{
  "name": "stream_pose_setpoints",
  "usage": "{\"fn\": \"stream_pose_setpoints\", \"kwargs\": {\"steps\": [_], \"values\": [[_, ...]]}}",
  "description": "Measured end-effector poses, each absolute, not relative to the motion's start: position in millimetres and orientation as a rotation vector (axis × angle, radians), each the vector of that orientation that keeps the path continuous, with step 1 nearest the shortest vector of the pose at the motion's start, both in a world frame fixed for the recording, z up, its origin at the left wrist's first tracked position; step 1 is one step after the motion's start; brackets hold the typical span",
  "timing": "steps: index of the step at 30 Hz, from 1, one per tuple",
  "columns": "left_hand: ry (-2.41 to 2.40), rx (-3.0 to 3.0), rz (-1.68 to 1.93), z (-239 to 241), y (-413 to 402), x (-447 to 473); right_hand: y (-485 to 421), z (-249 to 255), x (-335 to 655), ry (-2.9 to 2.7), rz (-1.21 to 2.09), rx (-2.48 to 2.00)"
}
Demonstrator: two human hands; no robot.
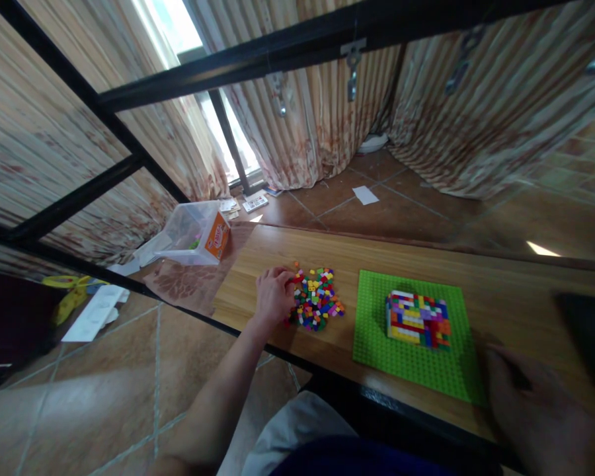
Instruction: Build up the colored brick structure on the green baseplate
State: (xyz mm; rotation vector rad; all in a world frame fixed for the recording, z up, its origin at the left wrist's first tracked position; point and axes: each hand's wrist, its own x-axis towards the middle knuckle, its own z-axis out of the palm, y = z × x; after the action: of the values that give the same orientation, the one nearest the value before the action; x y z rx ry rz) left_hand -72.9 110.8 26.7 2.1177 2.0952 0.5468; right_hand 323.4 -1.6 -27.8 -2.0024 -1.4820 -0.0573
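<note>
My left hand (274,295) rests at the left edge of a loose pile of small multicoloured toy bricks (317,299). Its fingers are bent together with their tips among the bricks; whatever they pinch is hidden. On a green studded baseplate (371,344) to the right of the pile stands a block built of many coloured bricks (418,320), with rows of white, yellow, red and blue on top. Beside the plate's lower right corner is my right hand (530,390), blurred and dim, so its fingers do not show clearly.
The long wooden table (287,241) has a dark object (588,337) at its right. Beyond its left end stands a clear plastic box (191,231) with an orange label. Black metal bars (297,53) cross above, before curtains. Papers (365,195) lie on the tiled floor.
</note>
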Motion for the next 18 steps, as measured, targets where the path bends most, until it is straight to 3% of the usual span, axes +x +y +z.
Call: {"fn": "stream_pose_setpoints", "kwargs": {"steps": [18], "values": [[1.991, 2.403, -0.04, 51.6, 137.3, -53.4, 1.8, -22.5, 315.0, -1.451, -0.021, -1.955]]}}
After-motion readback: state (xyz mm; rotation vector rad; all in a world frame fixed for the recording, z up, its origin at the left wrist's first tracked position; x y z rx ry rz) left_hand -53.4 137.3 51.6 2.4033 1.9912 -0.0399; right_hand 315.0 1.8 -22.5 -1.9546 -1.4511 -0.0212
